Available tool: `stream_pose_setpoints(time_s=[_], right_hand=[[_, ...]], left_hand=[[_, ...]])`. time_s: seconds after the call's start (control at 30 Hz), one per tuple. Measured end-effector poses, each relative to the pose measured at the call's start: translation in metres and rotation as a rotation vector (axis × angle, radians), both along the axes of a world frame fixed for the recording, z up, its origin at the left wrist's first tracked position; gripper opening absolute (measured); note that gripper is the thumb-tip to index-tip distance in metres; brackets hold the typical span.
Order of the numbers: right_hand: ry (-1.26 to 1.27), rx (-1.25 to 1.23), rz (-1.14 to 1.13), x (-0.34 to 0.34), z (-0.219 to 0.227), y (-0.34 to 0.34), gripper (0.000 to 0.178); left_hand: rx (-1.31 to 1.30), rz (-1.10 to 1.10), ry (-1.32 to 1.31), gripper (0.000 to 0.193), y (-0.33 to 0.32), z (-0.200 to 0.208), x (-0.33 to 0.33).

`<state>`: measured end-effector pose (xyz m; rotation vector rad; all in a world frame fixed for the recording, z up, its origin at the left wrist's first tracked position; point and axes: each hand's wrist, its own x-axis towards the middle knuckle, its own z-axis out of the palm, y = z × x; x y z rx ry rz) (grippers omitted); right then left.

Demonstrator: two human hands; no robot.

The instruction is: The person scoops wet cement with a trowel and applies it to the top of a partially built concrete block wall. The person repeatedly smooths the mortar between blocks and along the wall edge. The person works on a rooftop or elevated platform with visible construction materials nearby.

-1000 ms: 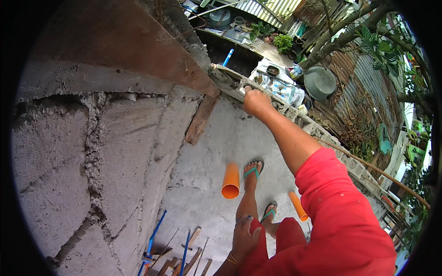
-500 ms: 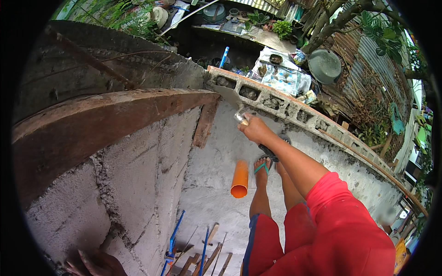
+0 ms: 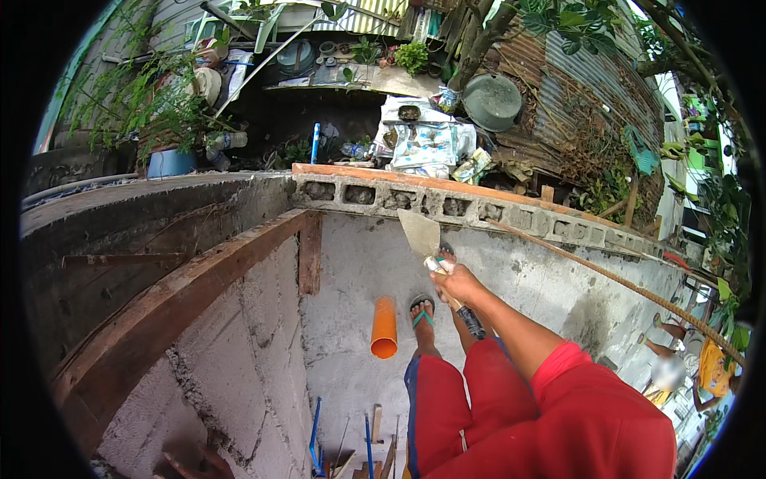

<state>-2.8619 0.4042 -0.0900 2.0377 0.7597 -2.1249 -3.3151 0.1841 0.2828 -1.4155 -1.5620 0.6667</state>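
Observation:
My right hand [image 3: 461,286] is closed round the handle of a trowel. The trowel's flat metal blade [image 3: 420,233] points away from me, its tip close to the near side of a row of hollow blocks [image 3: 383,196]. Dark and partly cut off at the lower left, my left hand [image 3: 199,463] is beside the rough block wall [image 3: 231,351]. Its visible fingers look stretched out, with nothing seen in them; whether it touches the wall is unclear.
An orange pipe [image 3: 384,327] stands left of my feet in sandals. A wooden beam [image 3: 183,287] runs along the left wall. Rebar [image 3: 606,277] slants along the right. Blue pipes [image 3: 316,435] and wood pieces lie below. Another person [image 3: 714,367] is at far right.
The view has swung, so the block row now lies more level across it. The trowel blade has drawn away from the left corner and sits farther right along the blocks.

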Motion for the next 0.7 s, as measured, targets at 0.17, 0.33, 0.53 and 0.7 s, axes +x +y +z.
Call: stream_pose_setpoints(time_s=[0.17,0.33,0.53,0.7], right_hand=[[-0.104,0.047,0.039,0.129,0.061,-0.099,0.035],[-0.324,-0.06,-0.155,0.236,0.104,-0.237,0.039],[-0.435,0.022,-0.498,0.333,0.151,-0.4,0.052],[-0.53,0.007,-0.611,0.415,0.153,-0.525,0.068]], left_hand=[[0.011,0.396,-0.139,0.077,-0.011,-0.001,-0.004],[0.035,-0.037,-0.057,0.073,-0.01,0.007,0.008],[-0.087,0.07,0.103,0.069,-0.021,0.017,0.025],[-0.212,0.235,-0.196,0.072,0.0,-0.007,0.039]])
